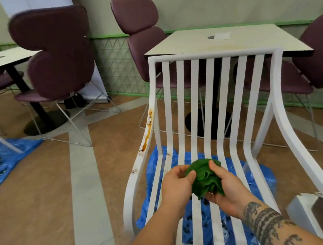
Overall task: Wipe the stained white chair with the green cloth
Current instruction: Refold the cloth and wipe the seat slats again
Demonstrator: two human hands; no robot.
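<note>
Chair (212, 57): white, slatted, with orange-brown stains (147, 133) streaking one armrest. Cloth (205, 176): plain dark green. Sheet (266, 180) beneath: blue, black-flecked. Floor (42, 203): tan, grey bands. My right forearm (270, 225): black banded tattoos.

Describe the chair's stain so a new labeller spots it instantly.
Start at the central white slatted chair over the blue sheet. Follow its arm on the view's left up toward the backrest. The stain is the orange-brown drip streak there; nearby marks are small specks.

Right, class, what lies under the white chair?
A blue plastic sheet shows between the slats of the white chair, speckled with dark spots. The slats, left hand, right hand and green cloth cover parts of it.
</note>
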